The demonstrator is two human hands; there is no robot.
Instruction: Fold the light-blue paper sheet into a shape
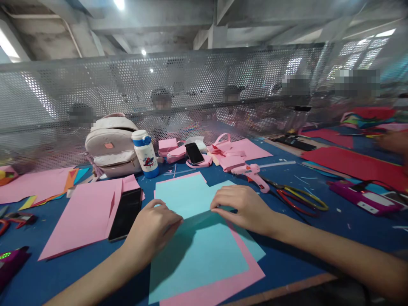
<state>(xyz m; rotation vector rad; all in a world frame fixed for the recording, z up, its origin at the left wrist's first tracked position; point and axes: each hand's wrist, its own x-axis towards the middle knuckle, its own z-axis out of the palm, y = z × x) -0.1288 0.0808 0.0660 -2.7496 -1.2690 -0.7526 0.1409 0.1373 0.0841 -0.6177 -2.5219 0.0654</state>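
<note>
In front of me a light blue sheet of paper (204, 259) lies over a pink sheet (219, 289). Its far edge is raised a little, pinched at the left between the thumb and fingers of my left hand (154, 225). At the same edge further right, my right hand (244, 208) pinches the paper with its thumb beneath the curled fingers. Behind the raised edge is another light blue piece (181, 191), with pink paper showing along its border. Part of the paper's edge is hidden by my fingers.
A pink glue gun (251, 172) and scissors (302, 199) lie beyond my right hand. A black phone (126, 214) rests on folded pink paper (83, 212) at the left. A bottle (145, 155) and backpack (111, 144) stand before a perforated metal screen (197, 85). A purple device (366, 197) is at right.
</note>
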